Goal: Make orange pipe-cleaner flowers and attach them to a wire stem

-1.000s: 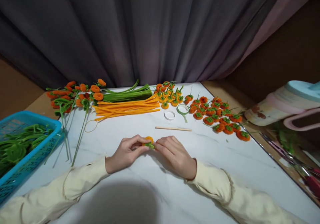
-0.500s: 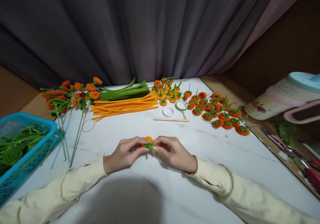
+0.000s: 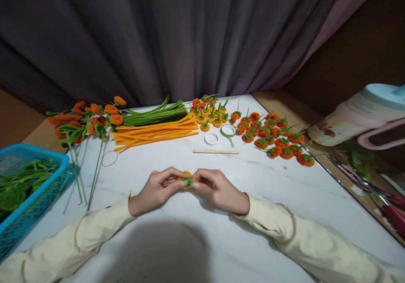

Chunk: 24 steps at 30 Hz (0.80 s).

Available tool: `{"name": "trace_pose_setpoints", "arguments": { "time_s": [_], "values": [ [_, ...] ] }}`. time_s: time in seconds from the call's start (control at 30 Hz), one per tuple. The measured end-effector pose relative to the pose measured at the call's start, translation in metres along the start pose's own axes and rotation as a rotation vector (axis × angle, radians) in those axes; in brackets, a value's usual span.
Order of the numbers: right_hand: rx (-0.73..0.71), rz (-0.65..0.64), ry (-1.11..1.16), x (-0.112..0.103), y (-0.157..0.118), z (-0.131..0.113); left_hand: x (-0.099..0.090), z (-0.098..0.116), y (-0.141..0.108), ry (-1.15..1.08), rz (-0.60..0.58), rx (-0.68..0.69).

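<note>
A small yellow-orange pipe-cleaner pumpkin (image 3: 186, 175) with a green top is held between my two hands, above the near middle of the white table. My left hand (image 3: 155, 192) pinches its left side with thumb and fingers. From the right, my right hand (image 3: 218, 190) closes thumb and forefinger at the green part. The fingertips cover much of the pumpkin. Beyond the hands lie a thin wooden stick (image 3: 215, 152), a white tape roll (image 3: 211, 138) and a green tape roll (image 3: 228, 130).
Orange pipe cleaners (image 3: 155, 132) and green pipe cleaners (image 3: 158, 116) lie at the back. Finished yellow pumpkins (image 3: 205, 126) and orange ones (image 3: 261, 143) sit right of them. Orange flowers (image 3: 111, 109), a blue basket (image 3: 65, 165), a tumbler (image 3: 338, 127) and pliers-like tools (image 3: 363, 184) flank the table.
The green stem that stuck out toward me between the hands now lies flatter against the pumpkin, under my right fingertips. Both hands stay in nearly the same place; the view shifts slightly.
</note>
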State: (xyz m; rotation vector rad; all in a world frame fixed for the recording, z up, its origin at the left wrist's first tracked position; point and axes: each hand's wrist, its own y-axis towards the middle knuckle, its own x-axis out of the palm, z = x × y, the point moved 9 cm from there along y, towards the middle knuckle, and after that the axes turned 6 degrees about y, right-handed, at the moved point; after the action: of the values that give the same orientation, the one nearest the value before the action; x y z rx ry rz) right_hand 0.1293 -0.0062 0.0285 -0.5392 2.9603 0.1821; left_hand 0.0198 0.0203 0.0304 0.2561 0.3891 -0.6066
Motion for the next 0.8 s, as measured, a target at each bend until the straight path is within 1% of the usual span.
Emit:
{"name": "trace_pose_setpoints", "arguments": {
  "time_s": [0.1, 0.23, 0.3, 0.4, 0.5, 0.63, 0.8],
  "values": [
    [-0.018, 0.011, -0.065, 0.000, 0.000, -0.001, 0.000, 0.002, 0.000, -0.025, 0.011, -0.005],
    [-0.004, -0.014, -0.046, 0.003, 0.001, 0.001, 0.001, 0.002, 0.001, -0.023, 0.024, -0.002],
    [-0.014, -0.015, -0.077, 0.002, 0.001, 0.001, 0.000, 0.001, 0.001, -0.011, 0.030, 0.004],
    [-0.131, 0.019, -0.223, 0.001, -0.001, -0.009, 0.000, 0.000, 0.001, -0.017, 0.023, 0.004],
    [-0.242, 0.008, -0.338, 0.004, -0.005, -0.017, 0.001, -0.002, 0.000, -0.049, 0.011, -0.005],
    [-0.285, -0.016, -0.390, 0.007, -0.007, -0.021, 0.003, -0.002, 0.000, -0.088, -0.004, -0.004],
    [-0.304, -0.020, -0.417, 0.008, -0.008, -0.022, 0.005, 0.000, -0.002, -0.065, -0.055, 0.020]
  ]
}}
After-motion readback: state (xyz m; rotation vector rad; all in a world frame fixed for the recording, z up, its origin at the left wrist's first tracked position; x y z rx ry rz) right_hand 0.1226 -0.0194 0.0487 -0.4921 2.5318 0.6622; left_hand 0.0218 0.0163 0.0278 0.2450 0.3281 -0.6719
